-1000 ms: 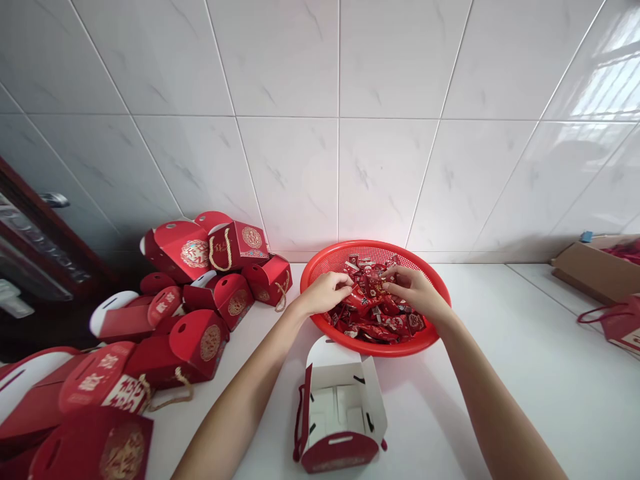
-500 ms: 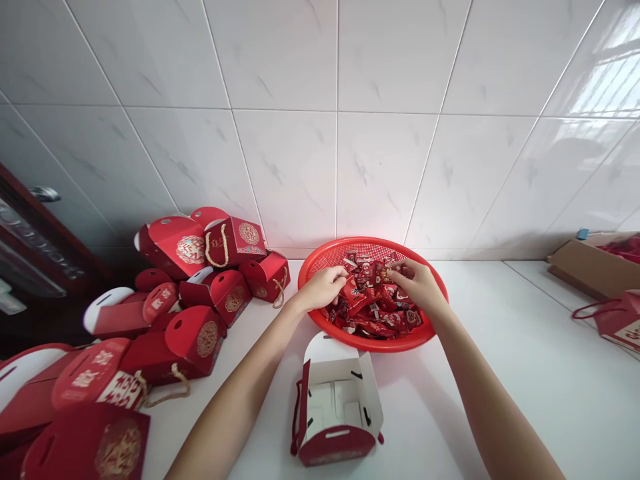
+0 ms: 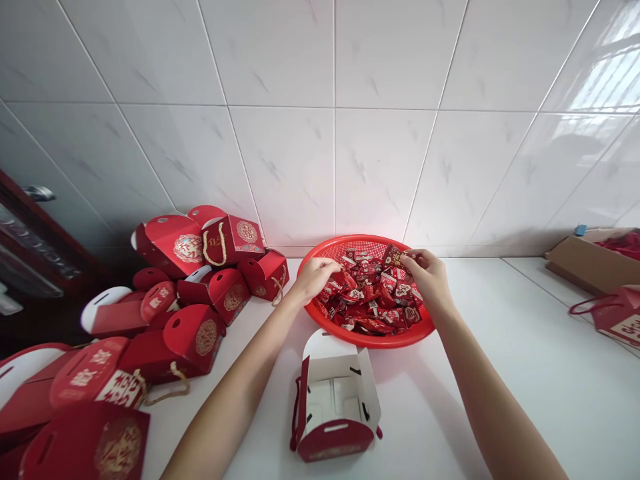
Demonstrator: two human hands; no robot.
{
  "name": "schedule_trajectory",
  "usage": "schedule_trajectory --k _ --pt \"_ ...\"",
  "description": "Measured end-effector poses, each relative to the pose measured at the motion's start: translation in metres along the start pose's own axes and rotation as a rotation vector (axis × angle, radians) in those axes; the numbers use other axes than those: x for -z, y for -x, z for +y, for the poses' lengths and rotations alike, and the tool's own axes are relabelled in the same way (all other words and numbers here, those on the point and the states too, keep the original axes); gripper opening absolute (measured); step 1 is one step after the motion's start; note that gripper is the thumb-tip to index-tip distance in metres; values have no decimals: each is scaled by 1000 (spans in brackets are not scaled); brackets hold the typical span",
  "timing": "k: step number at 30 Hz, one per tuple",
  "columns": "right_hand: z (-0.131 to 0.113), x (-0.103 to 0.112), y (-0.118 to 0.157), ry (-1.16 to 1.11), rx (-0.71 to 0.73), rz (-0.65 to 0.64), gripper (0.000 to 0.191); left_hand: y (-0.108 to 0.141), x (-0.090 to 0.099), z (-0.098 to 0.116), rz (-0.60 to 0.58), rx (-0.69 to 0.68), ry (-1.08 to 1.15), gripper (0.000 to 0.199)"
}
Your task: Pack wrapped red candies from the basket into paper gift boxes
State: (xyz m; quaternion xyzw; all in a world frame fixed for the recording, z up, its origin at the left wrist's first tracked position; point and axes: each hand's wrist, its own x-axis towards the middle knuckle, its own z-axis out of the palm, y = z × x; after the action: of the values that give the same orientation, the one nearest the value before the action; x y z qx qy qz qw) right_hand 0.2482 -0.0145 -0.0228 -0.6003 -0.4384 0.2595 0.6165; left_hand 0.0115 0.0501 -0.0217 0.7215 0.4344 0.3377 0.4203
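A red plastic basket (image 3: pixel 313 257) full of red wrapped candies (image 3: pixel 383 307) stands before me by the wall. At its left side my left hand (image 3: pixel 317 277) is closed, fingertips pinching a red candy packet (image 3: pixel 344 279) partly hidden by the hand. Over the basket's right side my right hand (image 3: pixel 430 279) pinches a dark red candy packet with gold print (image 3: pixel 394 257), raised above the pile. Directly in front of the basket sits an open red gift box (image 3: pixel 336 437); its white inside shows, with nothing in it.
Several red gift boxes with rope handles (image 3: pixel 175 343) are heaped on the left of the white counter (image 3: pixel 480 373). At the far right are a cardboard carton (image 3: pixel 580 267) and another red box (image 3: pixel 617 317). White tiles (image 3: pixel 380 167) cover the wall behind.
Both hands have drawn apart from the middle of the candies, the left one to the left, the right one to the right. The dark red packet has come up with my right hand.
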Motion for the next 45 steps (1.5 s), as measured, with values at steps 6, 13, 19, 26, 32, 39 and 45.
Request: schedule_trajectory --k 6,13,19,26,32,39,45 --pt "-4 1 1 -66 11 47 35 11 -4 13 -307 -16 -367 41" --pt "-6 1 3 -111 18 -11 39 9 -4 10 -309 -69 -367 38" --pt "-11 0 11 -87 146 -443 43 4 -2 2 -221 -81 116 56" --pt "-12 -5 16 -9 221 -659 41 5 -1 5 -317 -169 259 41" --pt "-10 -3 -4 375 217 -347 31 -1 -2 -1 221 -65 577 55" --pt "-20 -50 -59 890 142 -493 12 2 -3 6 287 -5 697 56" --pt "4 -94 -60 1128 106 -574 34 4 -4 8 282 -29 693 48"
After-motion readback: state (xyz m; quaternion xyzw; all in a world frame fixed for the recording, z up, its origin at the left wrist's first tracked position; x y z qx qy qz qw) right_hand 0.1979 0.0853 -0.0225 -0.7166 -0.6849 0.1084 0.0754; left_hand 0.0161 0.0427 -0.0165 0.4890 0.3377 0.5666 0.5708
